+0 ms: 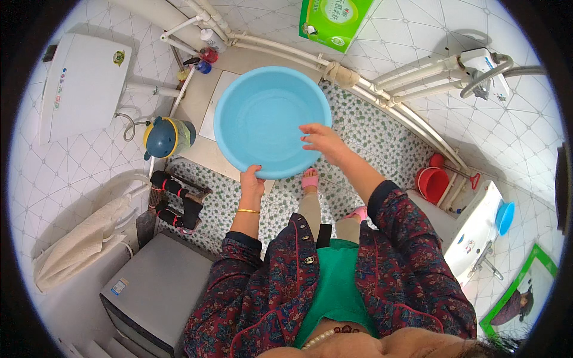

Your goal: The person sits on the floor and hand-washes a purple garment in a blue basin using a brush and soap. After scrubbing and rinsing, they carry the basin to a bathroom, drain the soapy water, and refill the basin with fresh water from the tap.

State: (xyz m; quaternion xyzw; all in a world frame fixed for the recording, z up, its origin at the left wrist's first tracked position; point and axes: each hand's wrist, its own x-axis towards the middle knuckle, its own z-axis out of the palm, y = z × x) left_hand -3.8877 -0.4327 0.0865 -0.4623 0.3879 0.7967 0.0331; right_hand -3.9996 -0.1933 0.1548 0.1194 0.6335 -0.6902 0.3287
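A large round light-blue plastic basin is in front of me, above the tiled floor and a pale ledge. I cannot tell whether it rests on something or holds a little water. My left hand grips its near rim, the thumb over the edge and the fingers out of sight beneath. Over the right side of the basin is my right hand, fingers apart and holding nothing. Whether it touches the rim is unclear.
A blue bin with a yellow rim stands left of the basin. White pipes run along the wall. At right are a red bucket and a white washbasin; a grey washing machine stands near-left. Bottles sit in the far corner.
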